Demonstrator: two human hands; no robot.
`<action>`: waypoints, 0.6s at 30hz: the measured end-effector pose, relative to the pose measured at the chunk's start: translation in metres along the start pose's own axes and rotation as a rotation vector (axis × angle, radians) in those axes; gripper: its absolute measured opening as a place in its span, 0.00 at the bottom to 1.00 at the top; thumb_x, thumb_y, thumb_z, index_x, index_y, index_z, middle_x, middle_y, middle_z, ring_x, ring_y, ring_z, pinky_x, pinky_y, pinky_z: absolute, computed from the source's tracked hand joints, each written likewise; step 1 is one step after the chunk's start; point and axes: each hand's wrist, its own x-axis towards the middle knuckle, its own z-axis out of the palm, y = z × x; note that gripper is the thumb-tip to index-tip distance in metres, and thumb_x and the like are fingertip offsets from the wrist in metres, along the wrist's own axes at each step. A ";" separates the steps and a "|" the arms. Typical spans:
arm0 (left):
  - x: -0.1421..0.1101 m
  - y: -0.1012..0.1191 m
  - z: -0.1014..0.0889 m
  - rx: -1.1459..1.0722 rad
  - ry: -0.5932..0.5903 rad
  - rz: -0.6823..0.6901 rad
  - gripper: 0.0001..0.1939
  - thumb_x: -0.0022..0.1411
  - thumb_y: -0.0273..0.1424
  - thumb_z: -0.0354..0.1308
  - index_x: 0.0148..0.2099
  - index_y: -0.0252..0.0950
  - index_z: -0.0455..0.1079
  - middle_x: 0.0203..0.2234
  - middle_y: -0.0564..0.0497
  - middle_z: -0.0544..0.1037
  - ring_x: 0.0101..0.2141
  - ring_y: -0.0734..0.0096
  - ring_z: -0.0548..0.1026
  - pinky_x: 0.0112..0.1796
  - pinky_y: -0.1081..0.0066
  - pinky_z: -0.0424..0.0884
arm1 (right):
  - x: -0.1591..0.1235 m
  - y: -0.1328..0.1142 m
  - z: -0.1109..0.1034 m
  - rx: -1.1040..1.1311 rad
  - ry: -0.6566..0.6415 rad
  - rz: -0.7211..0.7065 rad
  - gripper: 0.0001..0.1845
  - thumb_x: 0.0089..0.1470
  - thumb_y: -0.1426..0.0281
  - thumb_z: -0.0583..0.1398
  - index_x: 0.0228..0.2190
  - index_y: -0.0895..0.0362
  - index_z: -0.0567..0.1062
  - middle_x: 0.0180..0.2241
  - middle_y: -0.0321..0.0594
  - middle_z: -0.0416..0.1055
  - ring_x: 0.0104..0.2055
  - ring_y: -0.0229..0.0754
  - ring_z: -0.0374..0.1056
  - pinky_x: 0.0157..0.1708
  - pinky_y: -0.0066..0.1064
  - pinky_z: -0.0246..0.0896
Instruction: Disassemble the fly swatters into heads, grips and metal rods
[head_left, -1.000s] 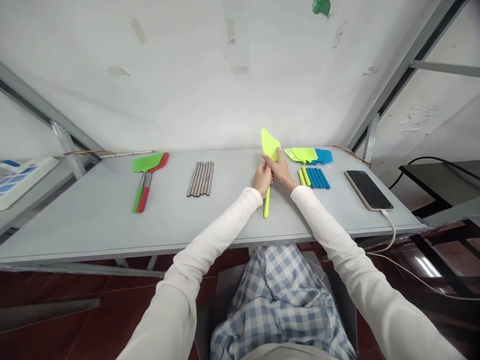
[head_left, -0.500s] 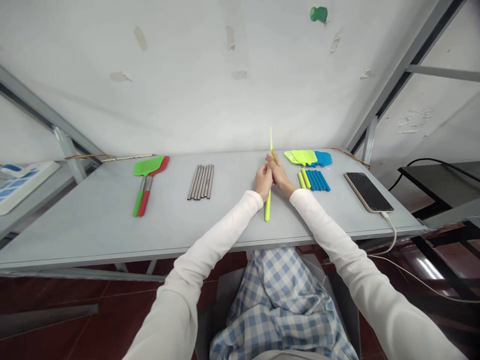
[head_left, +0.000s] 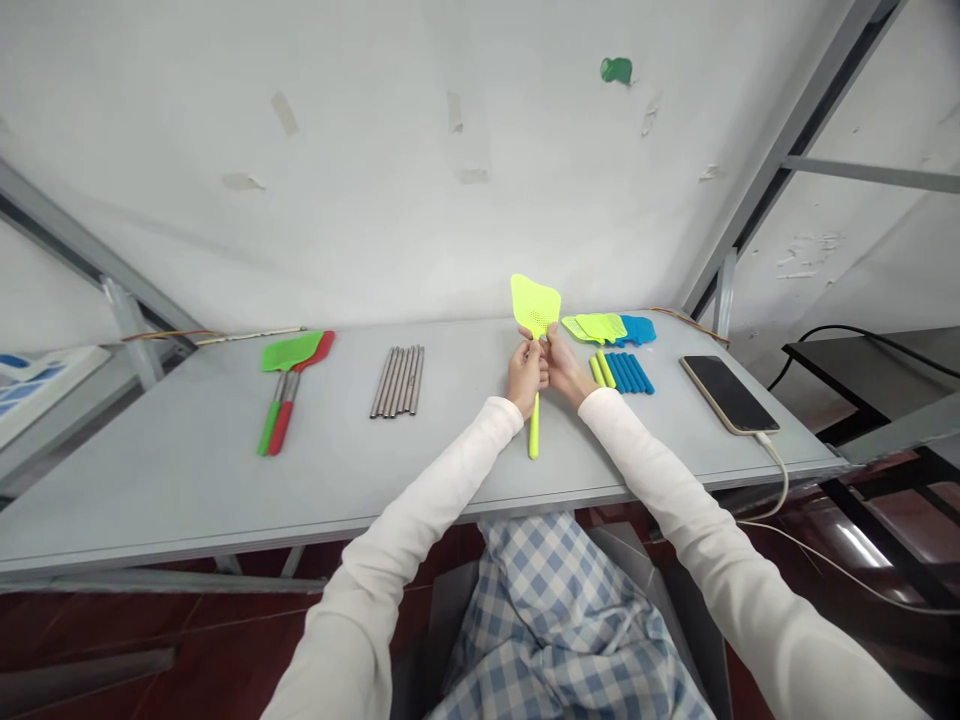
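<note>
Both hands hold a yellow-green fly swatter [head_left: 535, 305] upright over the grey table [head_left: 420, 450]. My left hand [head_left: 524, 376] is closed round its shaft below the head. My right hand [head_left: 561, 362] pinches the same shaft just under the perforated head. The swatter's yellow grip [head_left: 533, 432] points down toward the table's front edge. To the right lie loose yellow and blue swatter heads [head_left: 609, 326] and a row of yellow and blue grips [head_left: 622, 371].
Several bare metal rods [head_left: 397, 380] lie side by side left of my hands. A finished green swatter and a red one [head_left: 287, 385] lie further left. A phone [head_left: 724, 394] on a charging cable rests at the table's right end. A metal frame stands on both sides.
The swatter head has turned from edge-on to facing me. The view has tilted up slightly; both hands stay on the shaft.
</note>
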 end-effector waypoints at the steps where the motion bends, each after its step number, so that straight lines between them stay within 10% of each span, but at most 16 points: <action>1: 0.000 0.000 0.001 -0.006 -0.016 -0.014 0.18 0.62 0.38 0.58 0.28 0.37 0.54 0.14 0.65 0.47 0.12 0.89 0.45 0.15 0.84 0.40 | 0.001 -0.002 -0.002 0.030 0.005 0.006 0.30 0.57 0.43 0.48 0.31 0.56 0.73 0.12 0.28 0.53 0.13 0.34 0.52 0.12 0.24 0.46; 18: 0.005 -0.010 -0.004 0.001 -0.006 -0.112 0.17 0.61 0.37 0.59 0.29 0.38 0.53 0.12 0.66 0.49 0.10 0.88 0.47 0.13 0.83 0.40 | -0.018 0.004 0.007 -0.133 0.022 0.067 0.30 0.45 0.40 0.59 0.24 0.53 0.61 0.10 0.23 0.50 0.09 0.30 0.46 0.06 0.22 0.44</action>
